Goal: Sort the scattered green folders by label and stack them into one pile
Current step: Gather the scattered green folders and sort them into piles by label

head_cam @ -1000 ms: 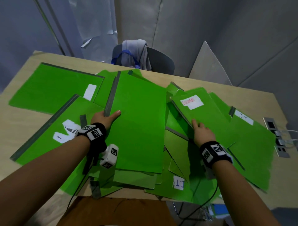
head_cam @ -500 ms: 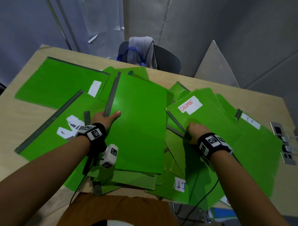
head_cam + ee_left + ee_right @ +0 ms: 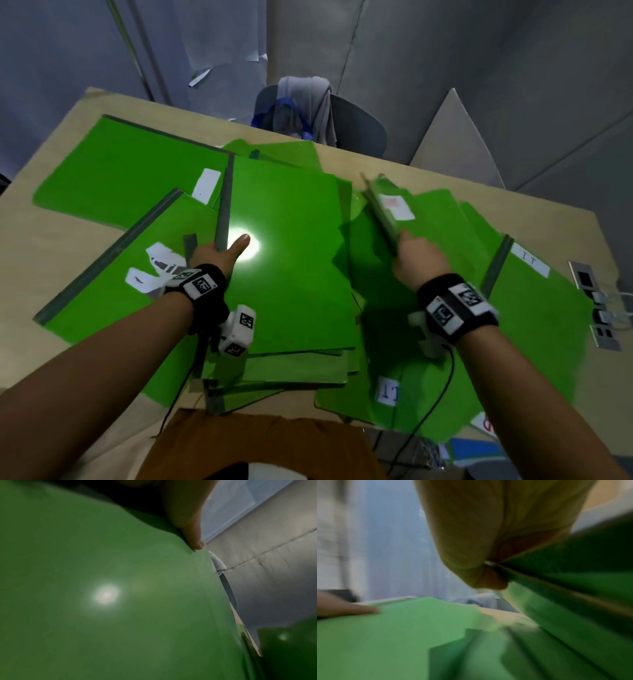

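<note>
This looks like an office or meeting room. A pale wooden table point(image 3: 51, 240) carries scattered green folders point(image 3: 291, 274) labelled "IT", with a power socket panel point(image 3: 596, 308) at its right edge. Behind the table stand a grey chair point(image 3: 356, 130) and grey padded wall panels point(image 3: 479, 68).

Right hand point(image 3: 416, 262) gripping raised green folder point(image 3: 424, 219), left hand point(image 3: 215, 255) holding another

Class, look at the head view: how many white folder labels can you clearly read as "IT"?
2. The far-right IT label sits on the rightmost folder; the near-edge IT label is by the table's near edge. Other labels are blurred, torn or partly hidden, so more may exist.
</note>
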